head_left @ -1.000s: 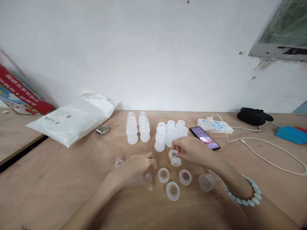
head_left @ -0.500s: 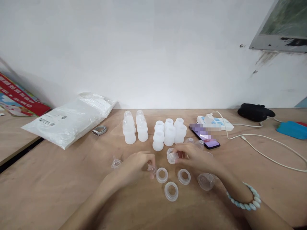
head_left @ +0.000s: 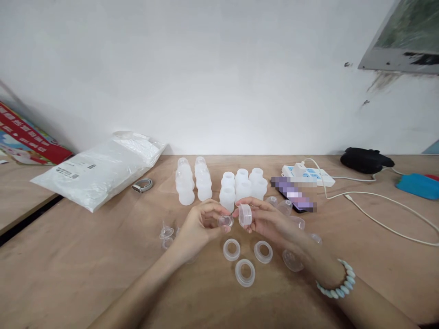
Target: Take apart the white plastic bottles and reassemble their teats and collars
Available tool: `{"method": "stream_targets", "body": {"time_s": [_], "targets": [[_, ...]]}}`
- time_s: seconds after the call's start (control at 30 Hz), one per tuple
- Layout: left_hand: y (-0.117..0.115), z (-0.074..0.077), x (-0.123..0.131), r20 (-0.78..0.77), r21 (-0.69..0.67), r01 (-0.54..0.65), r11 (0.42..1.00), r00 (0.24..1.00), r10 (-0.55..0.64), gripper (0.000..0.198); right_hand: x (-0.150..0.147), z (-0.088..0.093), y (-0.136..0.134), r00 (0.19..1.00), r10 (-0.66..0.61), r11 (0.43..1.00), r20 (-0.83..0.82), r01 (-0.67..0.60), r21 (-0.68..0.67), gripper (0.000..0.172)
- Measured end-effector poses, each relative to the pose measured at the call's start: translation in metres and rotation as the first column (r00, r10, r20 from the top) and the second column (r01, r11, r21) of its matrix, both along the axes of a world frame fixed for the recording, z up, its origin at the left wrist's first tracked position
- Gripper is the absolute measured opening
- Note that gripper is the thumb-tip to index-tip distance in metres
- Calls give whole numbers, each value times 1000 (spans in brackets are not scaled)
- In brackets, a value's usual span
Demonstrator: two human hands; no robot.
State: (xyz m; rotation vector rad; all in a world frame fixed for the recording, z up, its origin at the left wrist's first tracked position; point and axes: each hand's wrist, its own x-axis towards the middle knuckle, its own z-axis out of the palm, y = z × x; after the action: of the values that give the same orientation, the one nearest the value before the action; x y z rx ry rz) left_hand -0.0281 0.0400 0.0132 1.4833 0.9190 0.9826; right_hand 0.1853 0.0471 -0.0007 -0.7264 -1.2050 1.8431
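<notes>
My left hand (head_left: 202, 225) is raised above the wooden table (head_left: 85, 256), pinching a small clear silicone nipple (head_left: 225, 221). My right hand (head_left: 269, 220) holds a translucent screw ring (head_left: 244, 214) on its side, right next to the nipple. Three more rings (head_left: 244, 272) lie flat on the table just below my hands. Clear caps (head_left: 292, 259) lie under my right wrist, and more nipples (head_left: 166, 232) lie left of my left hand. Two groups of white plastic bottles (head_left: 187, 189) stand behind my hands.
A plastic bag (head_left: 99, 167) lies at the back left with a watch-like band (head_left: 142, 185) beside it. A phone (head_left: 295, 196), a power strip (head_left: 308, 177) with white cable (head_left: 377, 219), a black object (head_left: 365, 160) and a blue item (head_left: 416, 186) occupy the right side.
Both hands lifted off the table and came together; the left picked up a nipple, the right raised the ring and turned it on its side.
</notes>
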Motion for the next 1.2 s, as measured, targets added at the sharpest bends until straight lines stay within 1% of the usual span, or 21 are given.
{"method": "stream_targets", "body": {"time_s": [0.07, 0.13, 0.2, 0.23, 0.27, 0.3, 0.37, 0.4, 0.43, 0.47, 0.53, 0.67, 0.77, 0.83, 0.87, 0.9, 0.97, 1.0, 1.1, 1.17, 1.2], "targets": [[-1, -3, 2, -78, 51, -55, 997, 995, 59, 20, 1, 1, 0, 999, 16, 1000, -45, -17, -12, 36], [-3, -5, 3, -143, 93, -84, 992, 985, 97, 21, 0, 1, -1, 999, 15, 1000, -37, -14, 26, 43], [-4, -8, 4, -181, 126, -101, 987, 976, 123, 21, -2, 2, -5, 996, -61, 988, 60, 52, 146, 44], [-4, -8, 4, -195, 146, -106, 984, 972, 134, 21, -4, 2, -8, 981, -143, 963, 128, 108, 249, 41], [-5, -9, 4, -211, 171, -110, 979, 967, 145, 20, -6, 2, -11, 949, -246, 913, 199, 158, 375, 38], [-6, -9, 5, -229, 202, -114, 973, 960, 160, 19, -8, 2, -15, 899, -356, 839, 256, 187, 511, 35], [-8, -8, 6, -270, 280, -124, 952, 941, 202, 19, -14, 2, -21, 790, -525, 669, 318, 152, 728, 34], [-9, -7, 6, -284, 314, -124, 941, 934, 218, 21, -16, 2, -24, 753, -567, 605, 334, 106, 789, 35], [-10, -7, 7, -290, 338, -121, 933, 930, 225, 23, -18, 1, -26, 735, -579, 570, 352, 57, 819, 35], [-12, -6, 7, -287, 350, -115, 930, 932, 224, 24, -20, 1, -26, 735, -568, 561, 370, 17, 827, 34], [-14, -5, 8, -254, 343, -109, 933, 946, 204, 26, -22, -1, -26, 748, -532, 595, 397, -3, 804, 35], [-15, -6, 8, -146, 244, -119, 962, 977, 157, 34, -21, -7, -19, 757, -509, 716, 409, 108, 690, 33], [-14, -6, 8, -86, 192, -93, 977, 990, 111, 25, -19, -8, -15, 833, -409, 823, 372, 161, 545, 31], [-14, -7, 8, -84, 265, -99, 959, 988, 126, 20, -18, -8, -13, 898, -321, 885, 300, 172, 433, 33], [-15, -7, 8, -98, 348, -113, 931, 983, 156, 20, -18, -7, -13, 922, -283, 906, 265, 166, 389, 33], [-15, -8, 7, -115, 453, -127, 882, 973, 199, 20, -18, -7, -13, 938, -252, 921, 237, 158, 355, 33], [-16, -10, 7, -146, 660, -126, 741, 946, 291, 20, -18, -5, -13, 960, -197, 947, 201, 133, 292, 31], [-17, -11, 7, -159, 737, -108, 667, 932, 326, 20, -19, -4, -14, 970, -164, 960, 178, 116, 257, 29], [-19, -14, 5, -203, 868, -27, 495, 891, 405, 19, -21, -3, -16, 997, -61, 989, 51, 54, 138, 25], [-21, -13, 5, -227, 913, 29, 407, 866, 447, 21, -22, -3, -18, 999, -15, 997, -30, 17, 70, 23], [-22, -13, 5, -232, 924, 47, 380, 859, 456, 22, -23, -2, -18, 999, -1, 999, -53, 3, 42, 23]]}}
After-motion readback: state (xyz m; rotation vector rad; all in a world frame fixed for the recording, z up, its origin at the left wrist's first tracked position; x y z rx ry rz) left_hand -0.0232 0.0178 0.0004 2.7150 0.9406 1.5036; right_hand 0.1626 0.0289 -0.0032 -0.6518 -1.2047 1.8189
